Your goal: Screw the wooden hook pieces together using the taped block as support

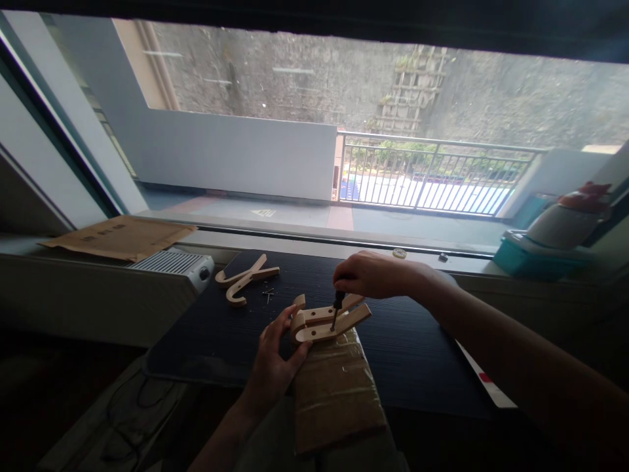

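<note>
My right hand [376, 274] is closed round the top of a small dark screwdriver [337, 308], whose tip points down onto a wooden hook-shaped assembly [327, 321]. My left hand [275, 357] grips the curved left end of that wooden assembly, fingers wrapped on it. The assembly rests on a taped cardboard box [337, 393] lying on the dark table [417, 354].
Two more wooden hook pieces [244, 278], crossed, lie at the table's back left with small screws [268, 294] beside them. A white ribbed device [177, 265] and flat cardboard [120, 236] sit on the left sill. A teal and white object [550, 246] stands at right before the window.
</note>
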Demonstrator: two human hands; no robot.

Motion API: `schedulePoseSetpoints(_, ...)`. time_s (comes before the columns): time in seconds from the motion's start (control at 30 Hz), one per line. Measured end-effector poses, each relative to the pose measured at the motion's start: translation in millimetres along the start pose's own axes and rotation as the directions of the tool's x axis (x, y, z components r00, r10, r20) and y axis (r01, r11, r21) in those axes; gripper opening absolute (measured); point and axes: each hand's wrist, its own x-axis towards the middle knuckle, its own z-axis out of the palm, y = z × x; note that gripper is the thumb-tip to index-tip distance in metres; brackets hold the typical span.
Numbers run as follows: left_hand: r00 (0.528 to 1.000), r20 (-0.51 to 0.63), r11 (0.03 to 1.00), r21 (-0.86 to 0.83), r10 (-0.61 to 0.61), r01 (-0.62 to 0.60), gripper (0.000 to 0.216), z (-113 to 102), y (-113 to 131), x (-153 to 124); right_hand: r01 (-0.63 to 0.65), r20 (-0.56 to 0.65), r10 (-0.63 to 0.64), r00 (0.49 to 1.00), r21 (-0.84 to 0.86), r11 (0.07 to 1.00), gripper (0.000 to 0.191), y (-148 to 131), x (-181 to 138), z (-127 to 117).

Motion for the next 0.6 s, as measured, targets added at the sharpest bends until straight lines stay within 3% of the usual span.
schedulePoseSetpoints(0.37,1.000,0.000,1.000,0.004,-0.011,0.011,0.058,1,-1,0,-0.023,0.115,0.013,0.993,0.087,0.996,0.031,-10,-9,-14)
schedulePoseSetpoints(0.6,1.000,0.018,1.000,-0.001,-0.024,0.024,0.058,-2,6,1,0.008,0.068,-0.014,0.998,0.086,0.996,0.027,-4,-4,-8)
